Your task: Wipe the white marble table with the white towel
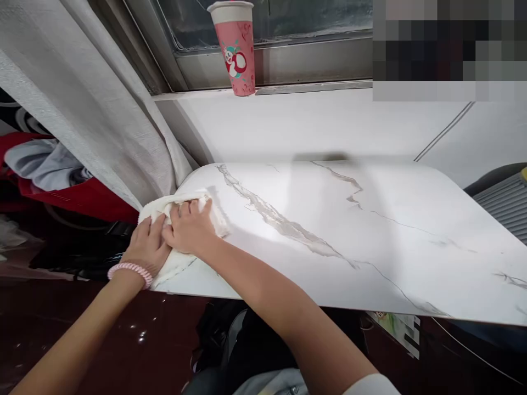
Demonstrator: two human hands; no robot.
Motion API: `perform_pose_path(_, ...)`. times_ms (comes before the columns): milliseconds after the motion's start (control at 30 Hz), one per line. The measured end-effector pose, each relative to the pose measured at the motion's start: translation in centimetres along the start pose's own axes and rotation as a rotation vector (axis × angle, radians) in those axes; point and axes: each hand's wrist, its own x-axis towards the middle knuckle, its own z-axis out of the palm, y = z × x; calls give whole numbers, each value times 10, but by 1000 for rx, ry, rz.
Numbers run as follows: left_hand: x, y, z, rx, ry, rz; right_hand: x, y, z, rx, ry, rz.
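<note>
I see a white marble-veined tabletop filling centre and right of frame, a pale sill behind it. Grey curtain hangs upper left. Pink cup at top centre on the window ledge. Left hand and right hand, together, press flat on a white cloth at the table's left corner.

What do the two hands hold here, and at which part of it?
Both the left hand and the right hand press on a white cloth bunched at the left corner of the marble table, covering most of its middle.
</note>
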Motion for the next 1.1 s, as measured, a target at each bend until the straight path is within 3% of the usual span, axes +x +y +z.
perform_pose_path(67, 6, 2, 4, 20, 13, -23, 6, 5, 1, 22, 17, 2)
perform_pose_path(133, 18, 18, 8, 30, 14, -38, 8, 20, -3, 28, 35, 29)
perform_pose_path(200, 34, 47, 11, 15, 2, -29, 6, 41, -11, 25, 36, 72)
perform_pose_path(300, 60, 108, 15, -32, -39, 14, -5, 86, -31, 6, 47, 173)
perform_pose_path(433, 83, 220, 23, -24, -157, 118, -46, 165, -69, -63, 81, 331)
perform_pose_path(533, 82, 320, 30, -49, -205, 258, -106, 229, -108, -158, 123, 467)
perform_pose_path(700, 41, 481, 37, -149, -350, 529, -246, 315, -173, -293, 190, 681)
perform_pose_path(800, 5, 550, 36, -218, -360, 688, -325, 340, -200, -356, 251, 804)
perform_pose_path(933, -27, 596, 33, -288, -323, 797, -385, 351, -219, -368, 302, 925)
perform_pose_path(1000, -29, 602, 35, -314, -324, 829, -392, 352, -222, -365, 307, 968)
perform_pose_path(1100, -19, 599, 40, -348, -335, 844, -380, 351, -221, -378, 308, 1020)
